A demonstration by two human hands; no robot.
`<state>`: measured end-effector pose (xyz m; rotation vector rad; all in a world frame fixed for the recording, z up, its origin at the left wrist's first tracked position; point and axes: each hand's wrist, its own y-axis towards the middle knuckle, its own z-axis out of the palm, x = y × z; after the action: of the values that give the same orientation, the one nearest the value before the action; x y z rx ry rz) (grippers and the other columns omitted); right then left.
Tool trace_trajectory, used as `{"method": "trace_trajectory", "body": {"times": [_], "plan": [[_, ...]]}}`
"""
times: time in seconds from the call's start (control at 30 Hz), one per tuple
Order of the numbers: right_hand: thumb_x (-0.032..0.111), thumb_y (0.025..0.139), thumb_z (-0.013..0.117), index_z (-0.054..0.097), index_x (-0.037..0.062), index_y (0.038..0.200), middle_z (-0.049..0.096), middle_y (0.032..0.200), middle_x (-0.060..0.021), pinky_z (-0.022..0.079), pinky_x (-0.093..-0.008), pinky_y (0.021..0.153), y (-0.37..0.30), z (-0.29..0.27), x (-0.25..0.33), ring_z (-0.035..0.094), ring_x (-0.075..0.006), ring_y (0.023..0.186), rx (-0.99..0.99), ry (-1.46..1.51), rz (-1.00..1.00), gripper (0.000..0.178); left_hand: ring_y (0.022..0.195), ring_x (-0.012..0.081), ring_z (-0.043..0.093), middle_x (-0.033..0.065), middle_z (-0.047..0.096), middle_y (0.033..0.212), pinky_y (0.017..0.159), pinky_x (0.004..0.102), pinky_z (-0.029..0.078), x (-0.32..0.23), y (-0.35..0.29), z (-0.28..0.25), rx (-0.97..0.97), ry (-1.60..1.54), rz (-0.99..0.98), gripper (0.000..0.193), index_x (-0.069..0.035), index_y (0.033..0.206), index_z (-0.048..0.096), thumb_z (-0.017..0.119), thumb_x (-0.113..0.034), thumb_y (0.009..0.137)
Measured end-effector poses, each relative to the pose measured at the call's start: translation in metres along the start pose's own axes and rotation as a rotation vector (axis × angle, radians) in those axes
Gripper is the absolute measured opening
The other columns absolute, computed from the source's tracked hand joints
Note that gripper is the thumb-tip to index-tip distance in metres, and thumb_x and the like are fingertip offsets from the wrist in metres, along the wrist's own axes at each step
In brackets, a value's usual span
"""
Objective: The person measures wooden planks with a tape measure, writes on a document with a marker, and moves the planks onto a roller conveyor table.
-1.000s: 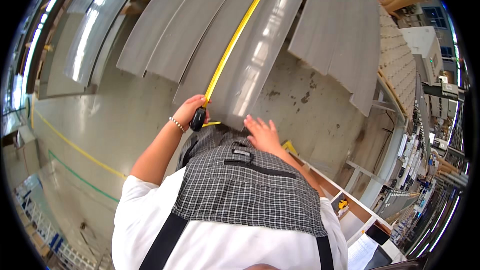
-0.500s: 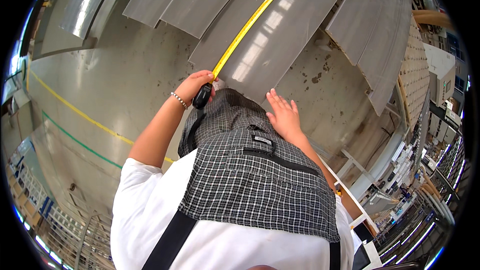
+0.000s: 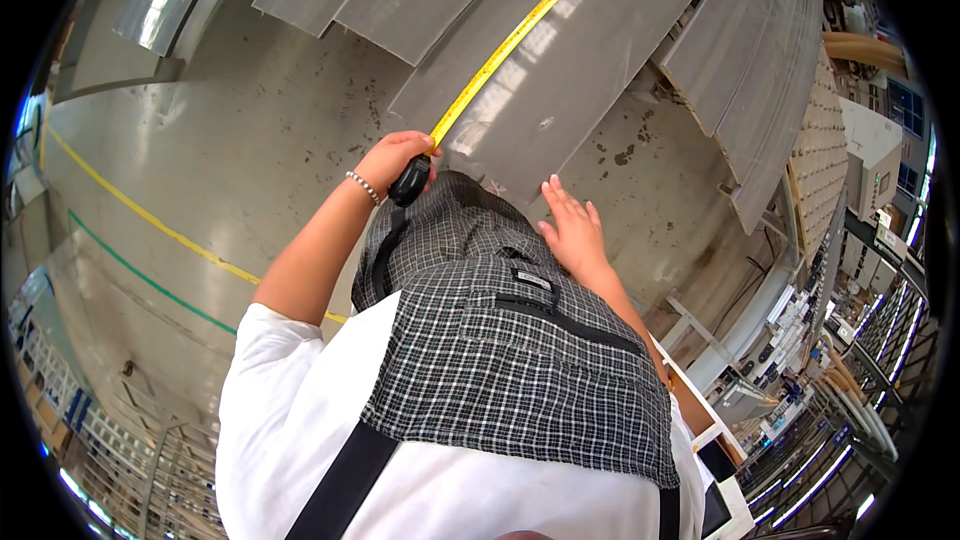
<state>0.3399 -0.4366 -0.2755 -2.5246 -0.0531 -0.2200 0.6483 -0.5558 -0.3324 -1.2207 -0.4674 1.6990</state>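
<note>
Holding a black tape measure [image 3: 410, 182] at the gray panel [image 3: 600, 60]'s near end, the left hand [image 3: 392, 162] had its grip clamped around it; yellow blade [image 3: 525, 27] ran along the panel. Right hand [image 3: 575, 230]: grip was apart, near the panel's right corner.

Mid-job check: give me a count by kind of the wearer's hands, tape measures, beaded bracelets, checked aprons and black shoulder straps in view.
Hands: 2 (left hand, right hand)
Tape measure: 1
Beaded bracelet: 1
Checked apron: 1
Black shoulder straps: 2
Total: 7
</note>
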Motion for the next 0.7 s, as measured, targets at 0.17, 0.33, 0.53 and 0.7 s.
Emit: {"method": "trace_trajectory", "body": {"times": [0.17,0.33,0.53,0.7], "plan": [[0.027,0.087,0.061,0.035,0.0217,0.144,0.029,0.154,0.0049,0.03,-0.0502,0.109,0.0,0.001,0.0,0.042,-0.0168,0.131,-0.006,0.006,0.004,0.063,0.051,0.0169,0.059,0.0101,0.063,0.066,0.049,0.0279,0.05,0.004,0.005,-0.003,-0.004,0.008,0.013,0.026,-0.002,0.092,0.062,0.05,-0.024,0.094],[0.026,0.086,0.062,0.036,0.0211,0.144,0.031,0.153,0.0037,0.03,-0.0506,0.109,0.002,0.001,0.002,0.043,-0.017,0.131,-0.002,0.019,0.009,0.064,0.05,0.0164,0.059,0.0102,0.064,0.068,0.049,0.0271,0.05,0.008,0.01,-0.008,0.021,-0.012,0.02,0.026,-0.001,0.096,0.061,0.049,-0.024,0.095],[0.025,0.086,0.062,0.036,0.0204,0.144,0.031,0.153,0.0031,0.029,-0.051,0.109,0.003,-0.002,0.002,0.042,-0.0174,0.132,0.016,0.031,0.015,0.064,0.051,0.016,0.059,0.0099,0.064,0.068,0.05,0.0267,0.051,0.009,0.01,-0.009,0.039,-0.027,0.029,0.026,0.0,0.098,0.061,0.047,-0.021,0.095],[0.023,0.085,0.062,0.037,0.0174,0.143,0.031,0.153,0.0018,0.029,-0.0489,0.11,0.004,-0.005,0.004,0.041,-0.0177,0.133,0.028,0.039,0.02,0.063,0.051,0.0158,0.059,0.01,0.064,0.069,0.051,0.0263,0.051,0.007,0.009,-0.009,0.036,-0.026,0.025,0.025,0.0,0.098,0.062,0.048,-0.02,0.094]]}}
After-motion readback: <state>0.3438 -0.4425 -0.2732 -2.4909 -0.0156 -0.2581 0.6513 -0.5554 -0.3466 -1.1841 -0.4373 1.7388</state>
